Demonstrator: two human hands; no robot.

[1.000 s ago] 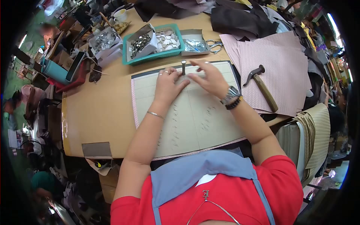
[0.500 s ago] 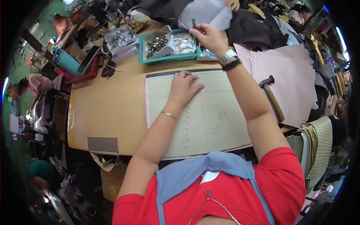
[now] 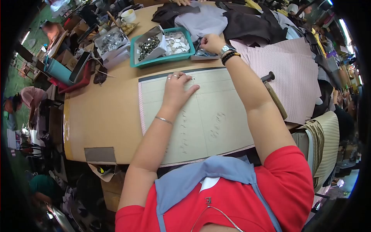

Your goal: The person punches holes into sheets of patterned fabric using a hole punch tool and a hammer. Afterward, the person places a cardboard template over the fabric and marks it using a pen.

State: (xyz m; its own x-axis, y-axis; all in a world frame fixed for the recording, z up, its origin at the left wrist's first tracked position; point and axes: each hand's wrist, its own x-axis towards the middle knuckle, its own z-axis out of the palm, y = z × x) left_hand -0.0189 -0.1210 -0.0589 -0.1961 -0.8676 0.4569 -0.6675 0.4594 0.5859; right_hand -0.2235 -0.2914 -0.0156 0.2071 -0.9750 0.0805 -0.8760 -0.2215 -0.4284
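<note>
My left hand (image 3: 178, 87) lies on a pale green-grey pattern board (image 3: 216, 108) with ruled lines and handwriting. Its thumb is spread from the fingers, beside a small hole near the board's top edge. A pink patterned sheet (image 3: 141, 108) shows along the board's left and lower edges. My right hand (image 3: 211, 44) is over a small low box (image 3: 205, 57) of metal pieces. Its fingers are bent and pressed together; what they hold is hidden. Left of that box, a teal basket (image 3: 154, 62) contains dark metal fittings and flat whitish pieces.
A hammer (image 3: 277, 96) lies on a pile of pink patterned sheets (image 3: 284, 63) at the right. Clear bits fill a box (image 3: 112, 42) at the back left, beside a red tray (image 3: 79, 86). Dark and grey cloth (image 3: 201, 21) covers the table's far side, where another person's hand shows.
My right hand has come down from above the basket's right side, where it held a short dark tool upright, to the small box. My left hand stays on the board. The view has shifted slightly.
</note>
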